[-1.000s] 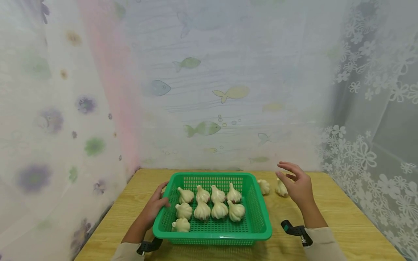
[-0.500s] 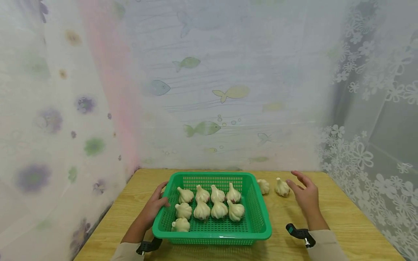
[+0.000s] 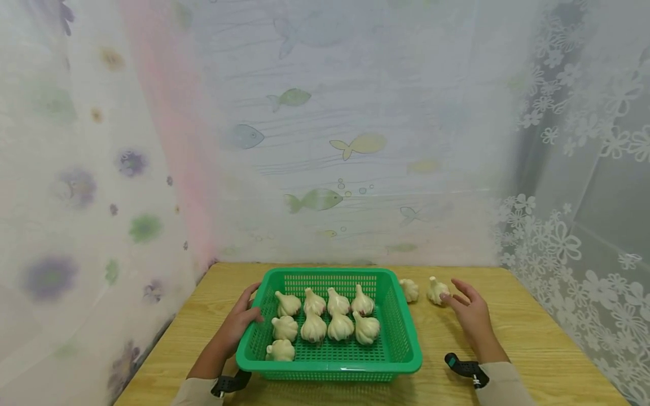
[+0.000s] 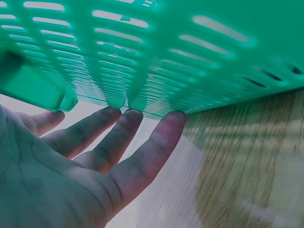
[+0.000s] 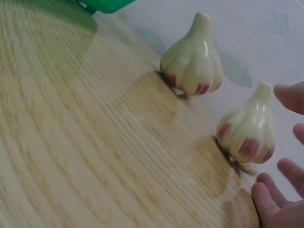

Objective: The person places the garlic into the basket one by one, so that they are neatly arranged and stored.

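A green plastic basket (image 3: 335, 366) stands in the middle of the table, with several garlic bulbs (image 3: 341, 326) in rows inside. My left hand (image 3: 237, 322) holds its left side, thumb over the rim; in the left wrist view the fingers (image 4: 147, 164) reach along the slotted outer wall (image 4: 137, 57). Right of the basket, my right hand (image 3: 472, 317) is spread beside a loose garlic bulb (image 3: 435, 291), thumb tip right at it. In the right wrist view this purple-marked bulb (image 5: 248, 130) stands stem up, the fingers (image 5: 266, 199) around its far side, not closed on it.
A second loose garlic bulb (image 3: 409, 290) stands between the basket and the first one, close to the basket's right wall. The wooden table (image 3: 548, 338) ends at a patterned curtain (image 3: 325, 169) at the back, with more curtain at both sides.
My right hand has moved right and then down to the outer side of the right loose bulb, which it partly hid earlier. The left hand and basket have stayed in place.
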### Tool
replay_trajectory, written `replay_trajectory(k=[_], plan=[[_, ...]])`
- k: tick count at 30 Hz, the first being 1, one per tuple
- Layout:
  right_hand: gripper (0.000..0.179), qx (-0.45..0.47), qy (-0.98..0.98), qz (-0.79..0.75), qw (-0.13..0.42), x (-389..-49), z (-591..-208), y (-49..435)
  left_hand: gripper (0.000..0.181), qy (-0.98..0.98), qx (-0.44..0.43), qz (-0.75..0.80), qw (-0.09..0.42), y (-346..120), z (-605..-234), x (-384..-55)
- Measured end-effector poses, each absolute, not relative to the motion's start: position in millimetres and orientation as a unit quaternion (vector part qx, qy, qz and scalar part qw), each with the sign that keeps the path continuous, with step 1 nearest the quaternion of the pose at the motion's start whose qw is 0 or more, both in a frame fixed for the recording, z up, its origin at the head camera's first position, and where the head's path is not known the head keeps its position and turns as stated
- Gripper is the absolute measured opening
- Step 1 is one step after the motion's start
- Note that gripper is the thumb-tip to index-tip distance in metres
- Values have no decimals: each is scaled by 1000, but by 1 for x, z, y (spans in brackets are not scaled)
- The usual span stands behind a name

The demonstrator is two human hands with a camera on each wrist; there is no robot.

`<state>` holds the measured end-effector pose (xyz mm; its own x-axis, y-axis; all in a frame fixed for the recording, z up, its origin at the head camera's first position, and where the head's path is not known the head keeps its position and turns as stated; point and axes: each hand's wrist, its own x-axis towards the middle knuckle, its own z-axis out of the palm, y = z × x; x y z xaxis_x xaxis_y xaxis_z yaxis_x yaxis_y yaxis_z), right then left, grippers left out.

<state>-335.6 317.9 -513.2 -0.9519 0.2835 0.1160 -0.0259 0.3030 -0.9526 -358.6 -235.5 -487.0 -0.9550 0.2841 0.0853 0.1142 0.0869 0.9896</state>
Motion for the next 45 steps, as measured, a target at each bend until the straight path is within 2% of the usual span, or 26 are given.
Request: replay_trajectory(k=[6,11,22,37,45], plan=[[93,-63,-813,572,89,-338,-516,320,85,736,138,660,64,-235,-488,-359],[97,-53,-825,557,77,-341,-516,319,86,737,141,659,63,-235,-488,-360],[96,-33,-837,541,72,-343,-518,318,87,732,159,659,71,-238,-490,-362],[82,-59,-847,522,85,-344,-525,316,84,731,161,659,73,-237,-489,-359],[103,-54,-866,492,75,-344,-520,312,84,732,156,660,69,-237,-490,-359]])
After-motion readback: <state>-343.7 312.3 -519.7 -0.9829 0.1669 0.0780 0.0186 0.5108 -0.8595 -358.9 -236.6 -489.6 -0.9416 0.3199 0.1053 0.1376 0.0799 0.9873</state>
